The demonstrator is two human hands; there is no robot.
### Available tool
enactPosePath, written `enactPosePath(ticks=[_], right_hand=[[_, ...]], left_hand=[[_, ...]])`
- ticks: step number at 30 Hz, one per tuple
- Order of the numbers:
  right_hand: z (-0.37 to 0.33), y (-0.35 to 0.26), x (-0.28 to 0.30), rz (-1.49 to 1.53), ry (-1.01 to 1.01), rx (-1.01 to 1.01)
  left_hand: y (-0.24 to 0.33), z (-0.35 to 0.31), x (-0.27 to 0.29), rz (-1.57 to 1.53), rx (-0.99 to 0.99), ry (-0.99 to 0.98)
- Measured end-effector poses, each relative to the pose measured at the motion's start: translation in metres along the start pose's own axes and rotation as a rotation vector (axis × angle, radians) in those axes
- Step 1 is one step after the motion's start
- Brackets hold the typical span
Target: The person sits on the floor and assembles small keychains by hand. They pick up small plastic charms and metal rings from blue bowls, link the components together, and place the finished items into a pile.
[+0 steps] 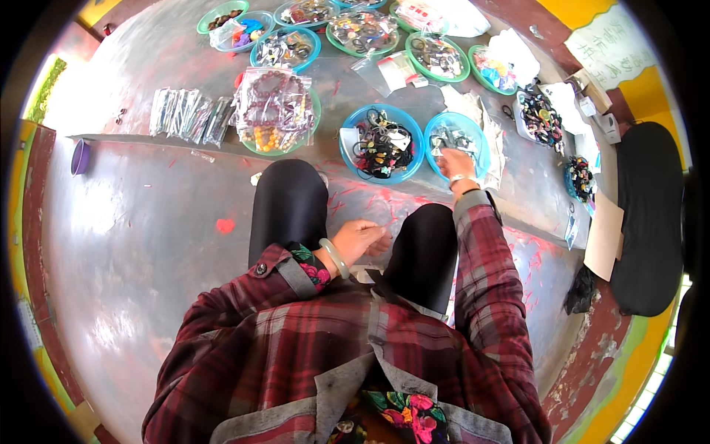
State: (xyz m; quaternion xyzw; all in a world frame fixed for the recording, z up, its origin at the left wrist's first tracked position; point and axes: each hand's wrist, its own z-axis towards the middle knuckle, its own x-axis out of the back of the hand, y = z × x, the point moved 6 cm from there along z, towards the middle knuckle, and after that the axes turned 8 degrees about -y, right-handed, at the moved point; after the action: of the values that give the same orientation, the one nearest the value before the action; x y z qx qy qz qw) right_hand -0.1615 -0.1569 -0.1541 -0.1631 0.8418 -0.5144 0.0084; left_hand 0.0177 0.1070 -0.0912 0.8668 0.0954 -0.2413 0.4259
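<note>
My right hand [456, 164] reaches into a blue basket [484, 159] that holds small packets in clear plastic. Its fingers are bent down at the near side of these packets, and what they grip, if anything, is too small to make out. My left hand [361, 240] rests between my knees, fingers curled in, with a pale bangle [335, 259] on the wrist. Whether something is inside that hand is hidden. Left of the right hand stands a larger blue basket [420, 148], full of black cords with colourful beads and charms.
Several green and blue baskets of trinkets line the back, such as a green basket [436, 75]. A bag of dark red bead strings [274, 100] covers another basket at left, beside a row of packets [190, 116]. To the right are a white basket [523, 129] and cardboard [604, 237].
</note>
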Motion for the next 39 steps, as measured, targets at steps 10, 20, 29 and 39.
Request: enactPosePath(ticks=[10,20,29,39], right_hand=[[-0.022,-0.008,-0.201,-0.910,-0.132,0.350],[-0.022,-0.002,-0.225,-1.301,-0.018,0.535],[-0.016,-0.004,-0.227,-1.232,0.024,0.603],[-0.004,-0.007,-0.207,-0.993,-0.003,0.475]], left_hand=[[0.008,-0.003,0.023,-0.128,-0.189,0.195],[0.006,-0.005,0.031,-0.135,-0.161,0.183],[0.006,-0.003,0.031,-0.138,-0.126,0.186],[0.007,-0.002,0.028,-0.114,-0.130,0.193]])
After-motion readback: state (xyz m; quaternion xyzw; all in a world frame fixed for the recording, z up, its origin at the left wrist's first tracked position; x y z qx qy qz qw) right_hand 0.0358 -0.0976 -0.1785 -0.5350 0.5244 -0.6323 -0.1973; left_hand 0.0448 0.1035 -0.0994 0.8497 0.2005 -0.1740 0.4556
